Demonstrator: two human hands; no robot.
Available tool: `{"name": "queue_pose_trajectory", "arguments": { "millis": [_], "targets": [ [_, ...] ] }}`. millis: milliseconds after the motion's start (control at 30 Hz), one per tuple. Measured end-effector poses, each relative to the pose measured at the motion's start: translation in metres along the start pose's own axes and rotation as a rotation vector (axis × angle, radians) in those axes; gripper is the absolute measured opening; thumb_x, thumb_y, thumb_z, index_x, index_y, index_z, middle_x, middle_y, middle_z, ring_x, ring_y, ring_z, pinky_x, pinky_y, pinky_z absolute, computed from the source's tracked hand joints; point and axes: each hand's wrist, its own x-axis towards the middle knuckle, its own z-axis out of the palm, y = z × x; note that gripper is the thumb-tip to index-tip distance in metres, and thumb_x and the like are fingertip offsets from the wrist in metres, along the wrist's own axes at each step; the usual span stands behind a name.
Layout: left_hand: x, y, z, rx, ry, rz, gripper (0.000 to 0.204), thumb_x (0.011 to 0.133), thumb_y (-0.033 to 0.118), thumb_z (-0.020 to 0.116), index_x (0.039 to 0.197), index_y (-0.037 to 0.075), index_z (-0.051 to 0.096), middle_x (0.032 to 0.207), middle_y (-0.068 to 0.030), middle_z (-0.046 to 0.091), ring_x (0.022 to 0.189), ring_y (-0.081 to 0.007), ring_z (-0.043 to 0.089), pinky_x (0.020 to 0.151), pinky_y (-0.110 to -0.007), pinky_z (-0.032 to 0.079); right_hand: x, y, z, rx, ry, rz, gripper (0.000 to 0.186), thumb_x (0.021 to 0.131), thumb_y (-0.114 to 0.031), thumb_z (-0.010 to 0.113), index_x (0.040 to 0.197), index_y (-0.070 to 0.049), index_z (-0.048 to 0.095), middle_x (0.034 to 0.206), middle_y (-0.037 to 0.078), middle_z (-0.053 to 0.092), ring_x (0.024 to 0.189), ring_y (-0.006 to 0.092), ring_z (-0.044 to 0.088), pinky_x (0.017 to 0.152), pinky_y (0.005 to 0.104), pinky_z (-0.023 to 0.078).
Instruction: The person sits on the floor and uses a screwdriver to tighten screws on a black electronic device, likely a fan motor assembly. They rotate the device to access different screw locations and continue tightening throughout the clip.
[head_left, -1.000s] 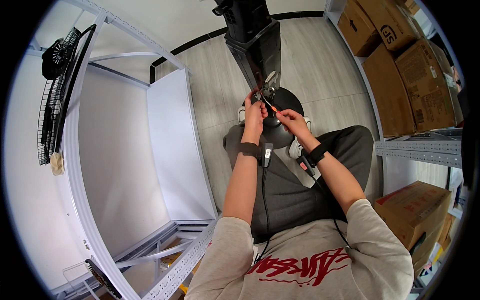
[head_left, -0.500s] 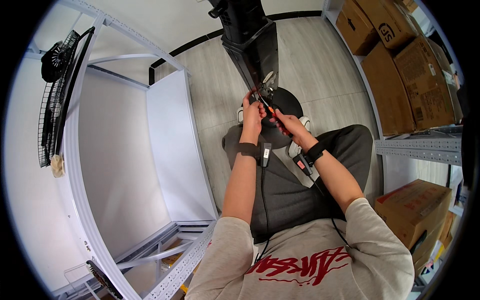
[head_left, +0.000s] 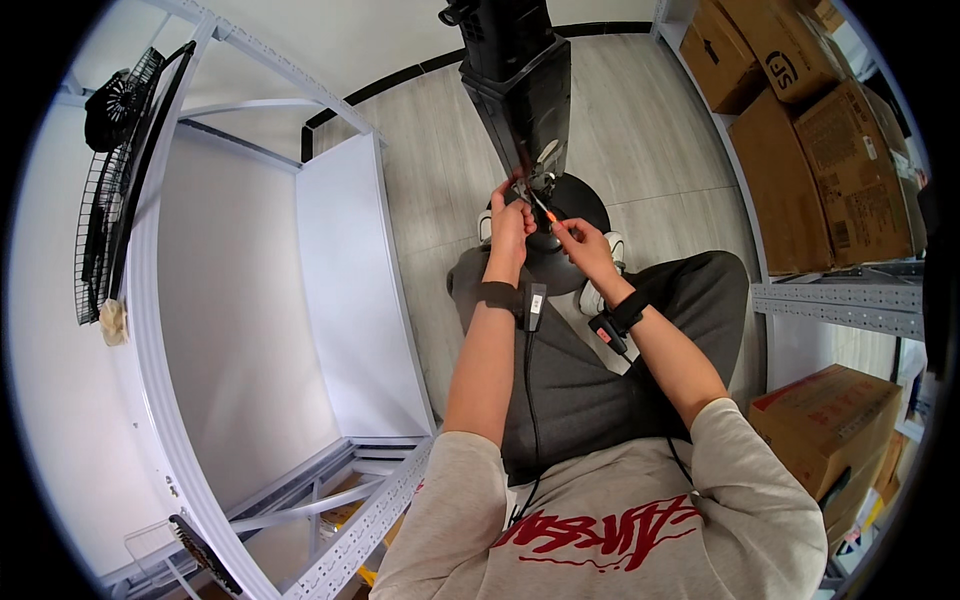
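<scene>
Both hands meet at the foot of a black column: the right hand [head_left: 588,248] grips a screwdriver-like tool [head_left: 549,212] by its orange-red handle with the fingertips, while the left hand [head_left: 512,222] has its fingers curled at the fittings, whether closed on something I cannot tell. Compared with half a second ago, when the handle's dark rear end showed below the right palm, that end is now out of sight and the grip looks more like a fingertip pinch. I take this as a re-grip, with the work at the fittings still under way.

The tool's long axis runs slantwise, its shaft pointing to about 11 o'clock and its handle to 5 o'clock. Whether the tip touches anything is too small to tell.

Just beyond it, near 12 o'clock, sit pale metal fittings [head_left: 546,172] at the lower end of the black column [head_left: 520,110]. A round black base [head_left: 590,200] lies behind the tool. Farther out, a white shelf unit [head_left: 345,290] stands toward 8 o'clock, stacked cartons [head_left: 780,185] between 2 and 3, and another carton [head_left: 825,410] at 4.
</scene>
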Motion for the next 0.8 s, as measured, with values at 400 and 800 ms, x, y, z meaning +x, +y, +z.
{"name": "queue_pose_trajectory", "arguments": {
  "millis": [400, 800],
  "targets": [
    [0.011, -0.003, 0.0, 0.009, 0.005, -0.069, 0.051, 0.092, 0.001, 0.034, 0.14, 0.019, 0.034, 0.066, -0.0006, 0.042, 0.052, -0.0091, 0.036, 0.044, -0.025, 0.029, -0.003, -0.007, -0.013, 0.141, -0.17, 0.104, 0.035, 0.094, -0.04, 0.06, 0.111, -0.009, 0.066, 0.07, -0.001, 0.061, 0.058, 0.0063, 0.055, 0.05, 0.0216, 0.04],
    [0.007, -0.008, 0.004, -0.022, 0.063, 0.012, 0.043, 0.095, 0.004, 0.037, 0.135, 0.019, 0.043, 0.066, 0.0034, 0.04, 0.05, -0.0049, 0.033, 0.042, -0.021, 0.027, 0.001, 0.011, -0.01, 0.076, -0.071, -0.012, 0.032, 0.093, -0.036, 0.063, 0.112, -0.01, 0.066, 0.065, -0.002, 0.058, 0.056, 0.0046, 0.052, 0.049, 0.0221, 0.039]
  ]
}}
